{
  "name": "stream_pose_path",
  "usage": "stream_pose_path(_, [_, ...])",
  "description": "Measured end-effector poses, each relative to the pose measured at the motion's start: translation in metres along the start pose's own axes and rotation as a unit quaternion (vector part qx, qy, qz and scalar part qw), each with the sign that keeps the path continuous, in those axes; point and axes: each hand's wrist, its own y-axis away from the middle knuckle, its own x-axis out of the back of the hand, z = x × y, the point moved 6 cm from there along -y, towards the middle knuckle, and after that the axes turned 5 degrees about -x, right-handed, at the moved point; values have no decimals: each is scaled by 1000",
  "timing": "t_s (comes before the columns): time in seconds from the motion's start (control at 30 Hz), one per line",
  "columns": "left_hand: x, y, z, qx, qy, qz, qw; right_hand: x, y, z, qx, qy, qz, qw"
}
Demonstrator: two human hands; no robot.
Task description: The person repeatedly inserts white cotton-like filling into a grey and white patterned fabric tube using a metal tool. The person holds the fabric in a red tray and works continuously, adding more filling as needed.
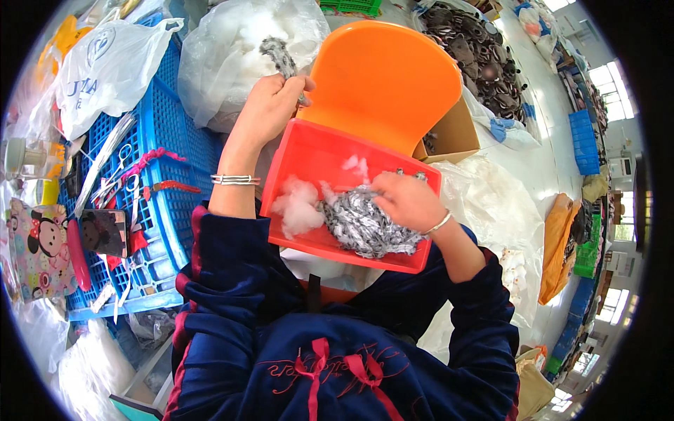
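Observation:
My left hand [276, 105] is raised beyond the far left corner of a red plastic bin [319, 144]. Its fingers are pinched on a grey-and-white furry piece [279, 55], which sticks up over a clear plastic bag. Inside the bin lies a heap of similar grey-and-white furry pieces [365, 228]. My right hand [413, 202] rests on the heap's right side, fingers curled into it, the tips partly hidden among the pieces. White stuffing [298, 207] lies left of the heap, with a smaller tuft farther back in the bin.
An orange plastic seat [386, 81] stands behind the bin, beside a cardboard box [460, 133]. The clear bag [217, 52] holds white stuffing. A blue crate [165, 133] on the left carries scissors [116, 165] and a phone [104, 231]. Dark pieces [470, 52] are piled back right.

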Motion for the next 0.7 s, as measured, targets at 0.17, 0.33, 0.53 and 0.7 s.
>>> stream_pose_path(0.17, [-2, 8, -10, 12, 24, 3, 1000, -50, -22, -26, 10, 23, -47, 999])
stream_pose_path(0.33, [-3, 2, -14, 21, 17, -6, 1000, -79, -47, -9, -28, 75, -60, 995])
stream_pose_path(0.53, [2, 5, -6, 19, -61, -35, 997, -46, -58, 29, -86, 61, 38, 994])
stream_pose_path(0.7, [-26, 19, -15, 69, -23, -151, 986, -36, -50, 35, -54, -11, -68, 996])
